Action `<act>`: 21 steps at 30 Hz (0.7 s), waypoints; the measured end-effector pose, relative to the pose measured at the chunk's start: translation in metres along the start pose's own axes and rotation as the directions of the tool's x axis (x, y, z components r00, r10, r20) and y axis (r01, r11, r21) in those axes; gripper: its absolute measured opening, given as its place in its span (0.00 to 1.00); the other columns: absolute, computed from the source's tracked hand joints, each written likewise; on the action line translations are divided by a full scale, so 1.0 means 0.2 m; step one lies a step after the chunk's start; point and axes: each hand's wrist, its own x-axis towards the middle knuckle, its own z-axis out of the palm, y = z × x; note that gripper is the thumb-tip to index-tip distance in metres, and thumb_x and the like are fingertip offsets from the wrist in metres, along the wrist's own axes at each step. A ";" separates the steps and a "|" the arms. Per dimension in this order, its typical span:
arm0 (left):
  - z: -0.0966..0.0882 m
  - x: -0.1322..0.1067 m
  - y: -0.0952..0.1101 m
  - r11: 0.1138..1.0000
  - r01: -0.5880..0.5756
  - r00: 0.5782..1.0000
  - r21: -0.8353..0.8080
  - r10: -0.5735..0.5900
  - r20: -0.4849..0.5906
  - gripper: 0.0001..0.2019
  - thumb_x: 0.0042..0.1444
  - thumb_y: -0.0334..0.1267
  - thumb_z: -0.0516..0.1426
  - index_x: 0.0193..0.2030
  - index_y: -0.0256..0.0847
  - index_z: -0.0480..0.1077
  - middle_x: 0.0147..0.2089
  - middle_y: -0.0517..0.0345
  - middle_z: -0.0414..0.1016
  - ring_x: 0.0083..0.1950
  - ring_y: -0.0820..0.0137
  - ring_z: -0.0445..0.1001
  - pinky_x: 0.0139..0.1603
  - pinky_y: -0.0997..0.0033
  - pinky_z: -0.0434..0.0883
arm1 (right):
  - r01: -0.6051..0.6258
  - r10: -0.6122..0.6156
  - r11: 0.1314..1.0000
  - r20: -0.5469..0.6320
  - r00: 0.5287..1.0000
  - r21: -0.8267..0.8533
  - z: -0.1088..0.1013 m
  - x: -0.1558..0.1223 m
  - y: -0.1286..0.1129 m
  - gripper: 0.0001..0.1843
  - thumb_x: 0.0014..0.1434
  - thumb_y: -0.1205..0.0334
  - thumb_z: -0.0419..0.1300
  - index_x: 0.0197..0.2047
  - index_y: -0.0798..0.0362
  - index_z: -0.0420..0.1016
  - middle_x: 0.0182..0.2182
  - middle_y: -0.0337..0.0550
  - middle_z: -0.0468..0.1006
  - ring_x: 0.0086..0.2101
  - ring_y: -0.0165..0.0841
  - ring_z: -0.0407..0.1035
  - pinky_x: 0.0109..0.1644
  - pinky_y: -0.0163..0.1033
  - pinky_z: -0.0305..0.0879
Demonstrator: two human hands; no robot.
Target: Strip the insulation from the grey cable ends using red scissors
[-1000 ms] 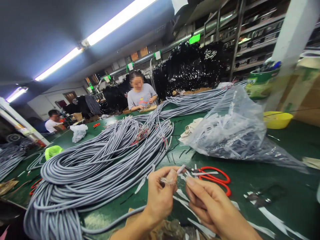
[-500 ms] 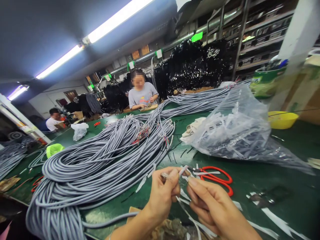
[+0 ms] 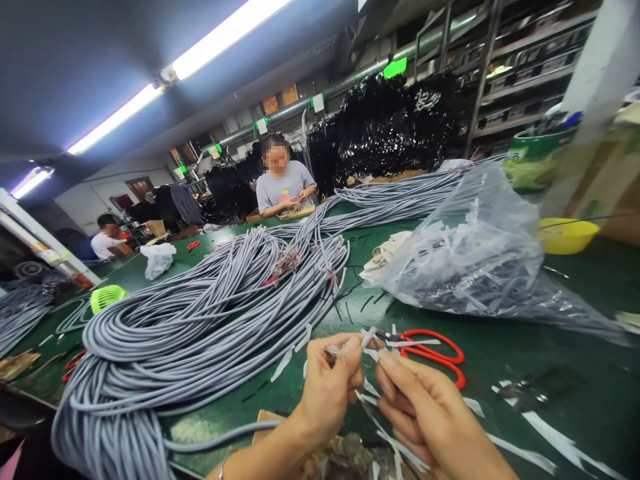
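two hands at a cable end

left hand [image 3: 327,393] has its fingers clamped round the grey cable [image 3: 220,441] near its frayed tip, low over the green table [image 3: 505,343]. right hand [image 3: 425,420] fingertips are bunched just beside that tip; can't tell if they grip. red scissors [image 3: 435,357] lie just behind.

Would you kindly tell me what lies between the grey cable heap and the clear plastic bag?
In the head view, short black offcuts lie scattered on the green table there, and a beige cloth rests against the clear plastic bag.
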 end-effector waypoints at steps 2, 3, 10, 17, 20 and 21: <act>0.01 -0.01 0.00 1.000 -0.009 1.000 0.024 0.009 0.001 0.25 0.48 0.56 0.58 0.31 0.29 0.75 0.14 0.71 0.44 0.15 0.84 0.41 0.14 0.80 0.41 | -0.003 0.003 1.000 -0.065 0.998 0.004 0.01 -0.01 -0.02 0.31 0.45 0.30 0.54 0.20 0.51 0.52 0.13 0.23 0.40 0.14 0.18 0.33 0.15 0.25 0.32; 0.01 -0.01 0.00 0.999 -0.016 1.000 0.051 0.016 0.012 0.25 0.49 0.56 0.58 0.31 0.29 0.75 0.14 0.71 0.45 0.15 0.84 0.41 0.14 0.80 0.41 | 0.002 -0.002 1.000 -0.109 0.994 0.003 0.02 -0.01 -0.03 0.30 0.46 0.31 0.54 0.20 0.51 0.52 0.13 0.24 0.41 0.15 0.18 0.33 0.15 0.25 0.32; 0.05 -0.04 0.00 0.988 0.064 0.996 0.138 -0.071 0.048 0.29 0.46 0.59 0.58 0.30 0.27 0.75 0.13 0.71 0.45 0.15 0.84 0.42 0.15 0.78 0.41 | 0.365 -0.589 0.799 -0.505 0.631 -0.478 -0.09 -0.02 -0.21 0.21 0.54 0.42 0.55 0.21 0.49 0.60 0.15 0.33 0.56 0.16 0.25 0.50 0.16 0.32 0.49; 0.00 0.01 0.04 0.989 0.136 0.979 0.060 -0.143 0.142 0.25 0.42 0.59 0.60 0.23 0.34 0.68 0.12 0.74 0.43 0.13 0.84 0.39 0.13 0.79 0.41 | 0.613 -0.802 -0.016 0.376 0.464 -0.790 -0.26 0.03 -0.12 0.10 0.58 0.61 0.55 0.38 0.46 0.77 0.27 0.41 0.79 0.25 0.31 0.71 0.31 0.35 0.64; -0.02 0.01 0.06 0.951 -0.025 0.985 0.307 -0.028 0.168 0.22 0.49 0.54 0.57 0.22 0.33 0.71 0.13 0.68 0.49 0.15 0.81 0.45 0.16 0.78 0.44 | 0.619 -0.812 -0.058 0.398 0.427 -0.783 -0.32 0.05 -0.05 0.11 0.56 0.62 0.55 0.39 0.45 0.78 0.31 0.43 0.80 0.30 0.35 0.74 0.36 0.38 0.66; -0.03 0.00 0.07 0.905 -0.110 0.985 0.410 0.045 0.164 0.19 0.51 0.49 0.57 0.23 0.33 0.72 0.15 0.65 0.53 0.17 0.80 0.47 0.17 0.77 0.47 | 0.597 -0.799 0.019 0.347 0.491 -0.802 -0.34 0.05 -0.03 0.11 0.55 0.63 0.56 0.39 0.44 0.78 0.32 0.43 0.81 0.30 0.36 0.74 0.37 0.38 0.66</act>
